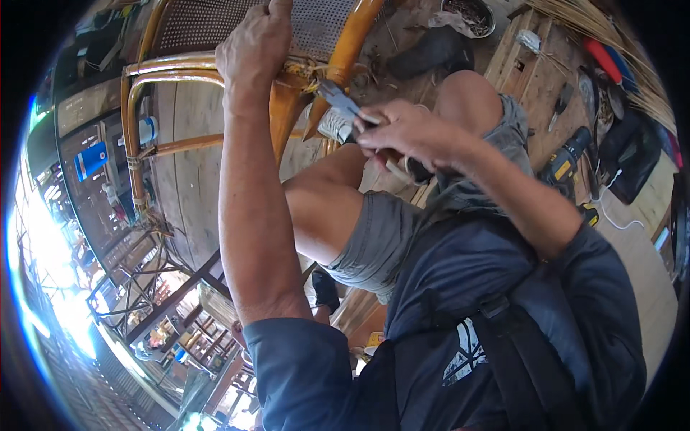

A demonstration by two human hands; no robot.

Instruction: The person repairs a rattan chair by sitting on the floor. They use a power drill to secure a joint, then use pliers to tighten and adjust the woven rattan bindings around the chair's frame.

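Observation:
A rattan chair with a glossy golden-brown frame [180, 146] and a woven cane panel [201, 25] stands at the top left. My left hand [255, 57] is closed around its frame, close to a corner joint bound with strips [305, 70]. In my right hand [424, 134] is a pair of pliers [339, 98] with a grey-blue head and pale handles. Their jaws point up and left at the bound joint, near a thick frame post. Whether the jaws touch the binding I cannot tell. My bent knees lie just below.
At the right, a yellow-and-black power drill [566, 159] lies by a black flat item [636, 158] and a white cable [619, 212]. Beyond are a red-handled tool [602, 61], loose cane strips [596, 21] and a metal bowl [483, 27]. Unfinished-looking frames [154, 276] stand lower left.

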